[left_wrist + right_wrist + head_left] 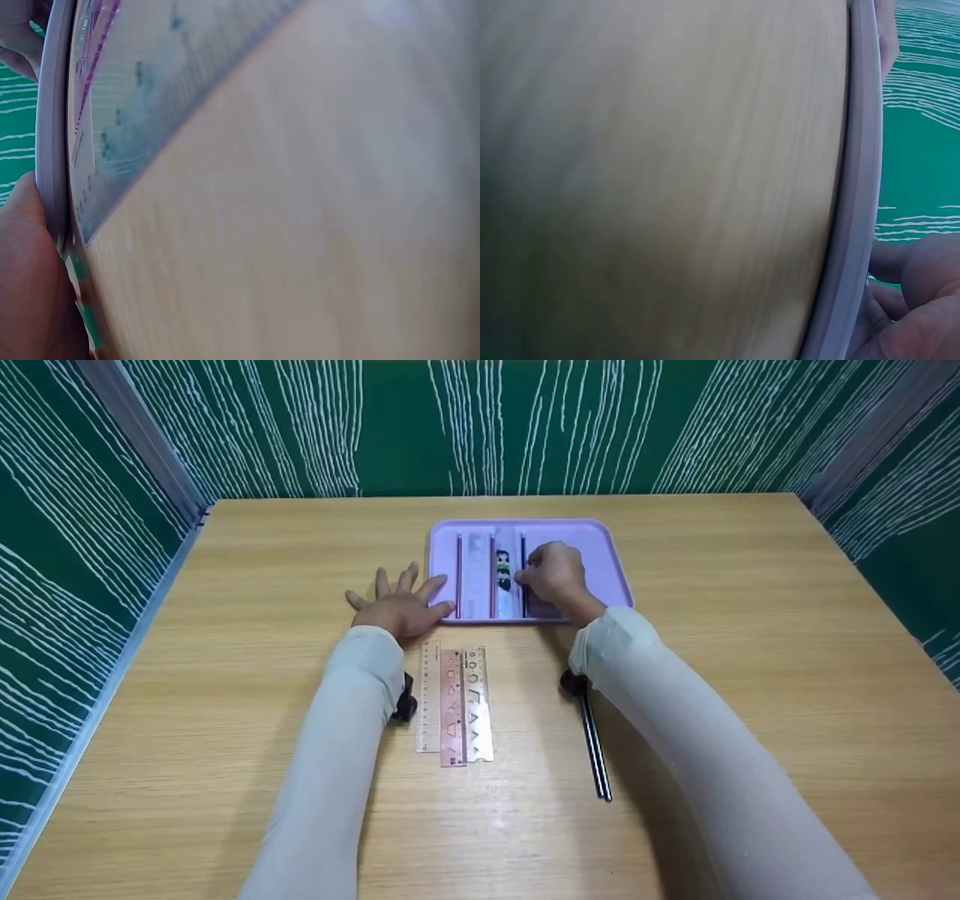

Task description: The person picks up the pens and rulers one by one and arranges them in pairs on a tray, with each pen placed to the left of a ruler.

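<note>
A purple tray lies at the back of the table, holding slim items side by side. Among them are a reddish pencil, a second reddish pencil, a clear strip and a strip with a cartoon figure. My right hand reaches over the tray, its bent fingers pinching a dark pencil that lies lengthwise there. My left hand is spread flat at the tray's left front corner, thumb and index finger on the rim. In the right wrist view the tray's edge hides part of the fingers.
Three rulers lie in front of the tray: a clear one, a pink one and a clear one with cut-out shapes. Two dark sticks lie beside the right forearm. Green patterned walls border the table.
</note>
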Demonstrator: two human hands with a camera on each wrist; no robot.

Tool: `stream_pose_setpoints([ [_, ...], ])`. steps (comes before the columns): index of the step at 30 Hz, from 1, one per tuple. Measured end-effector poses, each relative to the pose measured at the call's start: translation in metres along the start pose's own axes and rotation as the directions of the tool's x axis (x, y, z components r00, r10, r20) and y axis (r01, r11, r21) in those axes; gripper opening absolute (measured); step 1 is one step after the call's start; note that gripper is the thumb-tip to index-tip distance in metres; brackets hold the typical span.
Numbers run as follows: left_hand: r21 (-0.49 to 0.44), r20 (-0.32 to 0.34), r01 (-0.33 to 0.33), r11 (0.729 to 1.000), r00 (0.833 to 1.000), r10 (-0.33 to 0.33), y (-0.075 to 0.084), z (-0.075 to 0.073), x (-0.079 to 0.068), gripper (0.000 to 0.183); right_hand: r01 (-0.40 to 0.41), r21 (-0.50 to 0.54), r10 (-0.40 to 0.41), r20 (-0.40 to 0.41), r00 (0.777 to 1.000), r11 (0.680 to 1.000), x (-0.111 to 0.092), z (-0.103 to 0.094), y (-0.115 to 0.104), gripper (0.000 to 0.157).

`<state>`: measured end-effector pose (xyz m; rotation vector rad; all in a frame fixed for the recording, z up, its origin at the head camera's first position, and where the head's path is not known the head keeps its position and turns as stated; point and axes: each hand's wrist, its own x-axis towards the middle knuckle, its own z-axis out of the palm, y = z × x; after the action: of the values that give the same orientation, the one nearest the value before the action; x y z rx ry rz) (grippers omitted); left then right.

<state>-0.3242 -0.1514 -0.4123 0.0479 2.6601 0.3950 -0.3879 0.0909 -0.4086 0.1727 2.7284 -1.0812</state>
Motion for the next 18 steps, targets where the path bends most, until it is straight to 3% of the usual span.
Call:
stream_pose_setpoints([
  [8, -0.002, 0.009, -0.003, 1.0, 1.0, 0.003, 0.001, 0.001, 0.002, 0.071, 0.058, -0.074, -0.061, -0.038, 0.997, 0.996, -0.002, -0.002, 0.005, 0.035],
  [13, -0.01, 0.006, 0.006, 1.0, 1.0, -0.006, 0.0, 0.001, 0.004, 0.071, 0.033, -0.017, -0.034, -0.011, 0.999, 0.999, -0.005, -0.006, 0.004, 0.041],
  [18, -0.003, 0.008, 0.012, 1.0, 1.0, -0.012, -0.001, 0.001, 0.003, 0.071, 0.059, 0.034, -0.059, 0.013, 0.998, 0.998, -0.012, -0.008, 0.004, 0.046],
])
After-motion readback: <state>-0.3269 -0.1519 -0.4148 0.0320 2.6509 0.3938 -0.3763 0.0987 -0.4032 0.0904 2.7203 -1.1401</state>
